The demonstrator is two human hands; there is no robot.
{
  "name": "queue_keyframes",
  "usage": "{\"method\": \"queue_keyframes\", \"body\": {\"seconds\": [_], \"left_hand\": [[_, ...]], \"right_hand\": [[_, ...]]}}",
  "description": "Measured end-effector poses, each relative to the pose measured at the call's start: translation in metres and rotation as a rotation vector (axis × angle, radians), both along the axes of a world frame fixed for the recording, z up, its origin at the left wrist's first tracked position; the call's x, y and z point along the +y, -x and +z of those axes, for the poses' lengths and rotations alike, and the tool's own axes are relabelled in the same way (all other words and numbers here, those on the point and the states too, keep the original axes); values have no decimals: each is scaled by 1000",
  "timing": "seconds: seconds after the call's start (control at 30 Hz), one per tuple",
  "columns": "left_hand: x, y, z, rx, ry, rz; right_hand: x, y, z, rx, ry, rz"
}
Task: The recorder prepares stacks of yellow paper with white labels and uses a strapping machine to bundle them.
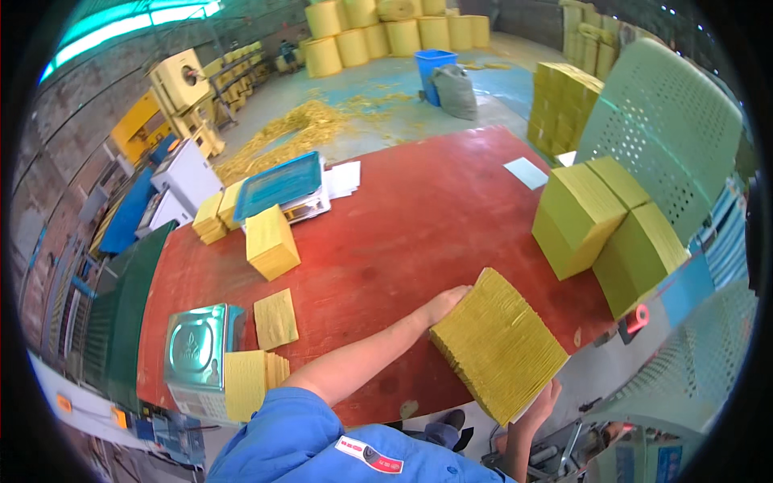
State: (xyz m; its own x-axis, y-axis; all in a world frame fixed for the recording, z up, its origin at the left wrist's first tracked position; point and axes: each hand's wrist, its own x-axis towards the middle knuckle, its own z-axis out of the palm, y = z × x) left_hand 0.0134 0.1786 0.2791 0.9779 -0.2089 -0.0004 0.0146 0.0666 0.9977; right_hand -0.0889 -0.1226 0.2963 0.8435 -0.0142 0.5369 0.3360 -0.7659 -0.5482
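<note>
Here — thick yellow paper stack [499,354], tilted.

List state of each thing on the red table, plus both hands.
Fanned stack of yellow paper sheets: tilted at table edge, held at both ends.
Left hand: grip on stack's far end.
Right hand: supporting near end.
Square yellow paper bundle: resting, untouched.
Silver metal tin: lid shut.

Bright blue short-sleeved work shirt, bare forearms and hands

The shirt's blue cloth is plain and creased, its sleeve ending above the elbow of the left arm; a small white and red label patch sits on the chest. The left hand [445,304] and right hand [541,402] wear no gloves, rings or watch.
</note>
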Motion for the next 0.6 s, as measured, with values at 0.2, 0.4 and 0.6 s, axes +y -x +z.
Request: {"method": "queue_keyframes", "body": {"seconds": [0.2,0.4,0.6], "left_hand": [[-23,65,25,255,191,260],[-49,144,14,223,227,319],[-65,229,52,412,335,176]], "right_hand": [[-7,2,6,458,-1048,285],[-34,55,4,670,-1189,300],[-32,176,-18,506,-1181,87]]}}
